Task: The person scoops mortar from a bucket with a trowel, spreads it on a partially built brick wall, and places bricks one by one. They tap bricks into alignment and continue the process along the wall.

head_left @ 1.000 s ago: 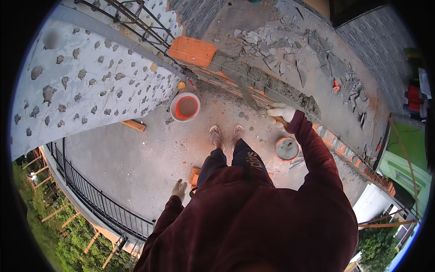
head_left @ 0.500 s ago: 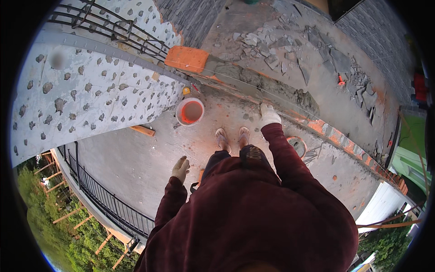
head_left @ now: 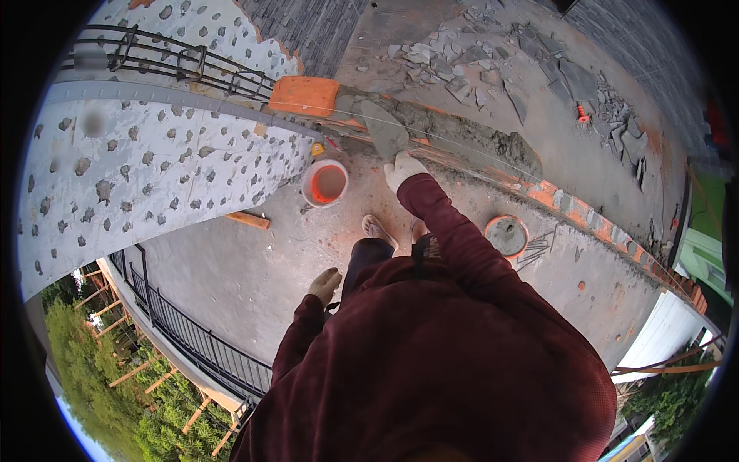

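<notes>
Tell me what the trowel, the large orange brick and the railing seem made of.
Trowel: probably metal; its thin, flat blade looks dull grey, perhaps mortar-smeared.
Large orange brick: likely fired clay, matte, from its colour and blocky shape.
Railing: likely painted metal, given its slim, even black bars.

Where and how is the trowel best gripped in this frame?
Likely take the trowel by its handle end, from the person's side, where the right hand grips it; its broad blade points away, toward the grey mortar. The hand hides the handle itself.
</notes>
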Demonstrator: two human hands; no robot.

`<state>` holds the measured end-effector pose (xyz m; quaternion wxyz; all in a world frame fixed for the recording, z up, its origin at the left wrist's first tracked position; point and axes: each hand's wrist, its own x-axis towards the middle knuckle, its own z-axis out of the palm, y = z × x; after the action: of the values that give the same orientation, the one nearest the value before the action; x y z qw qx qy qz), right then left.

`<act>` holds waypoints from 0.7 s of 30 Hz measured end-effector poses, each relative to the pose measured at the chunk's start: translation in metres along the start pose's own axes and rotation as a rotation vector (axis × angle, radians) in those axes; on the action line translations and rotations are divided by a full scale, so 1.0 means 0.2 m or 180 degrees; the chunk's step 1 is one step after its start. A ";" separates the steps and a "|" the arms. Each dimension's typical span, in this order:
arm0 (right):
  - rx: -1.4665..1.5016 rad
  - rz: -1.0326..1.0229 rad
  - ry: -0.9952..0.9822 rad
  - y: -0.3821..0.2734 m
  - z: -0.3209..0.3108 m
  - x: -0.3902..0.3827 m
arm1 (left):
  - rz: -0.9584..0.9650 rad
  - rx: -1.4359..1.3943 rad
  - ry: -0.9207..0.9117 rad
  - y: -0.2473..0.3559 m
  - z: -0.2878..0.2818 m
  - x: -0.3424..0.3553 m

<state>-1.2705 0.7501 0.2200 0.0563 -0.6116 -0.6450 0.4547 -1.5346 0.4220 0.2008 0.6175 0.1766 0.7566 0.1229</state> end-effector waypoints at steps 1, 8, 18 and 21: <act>-0.0047 0.0085 -0.0045 -0.01 -0.02 0.00 | 0.0113 -0.0115 0.0092 0.02 0.00 0.00; -0.0204 0.0197 0.0153 0.24 -0.24 -0.38 | 0.0366 0.0012 0.0136 0.05 -0.12 0.13; -0.0248 0.1038 0.0849 0.49 -0.32 -0.57 | 0.0299 0.0260 -0.0183 -0.11 -0.50 0.42; -0.0076 0.0957 0.0775 0.35 -0.40 -0.69 | 0.0303 -0.0017 0.0064 -0.15 -0.65 0.49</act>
<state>-1.1357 0.6641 0.2876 0.0581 -0.7521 -0.5402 0.3730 -1.6830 0.4390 0.1287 0.6038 0.2095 0.7532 0.1559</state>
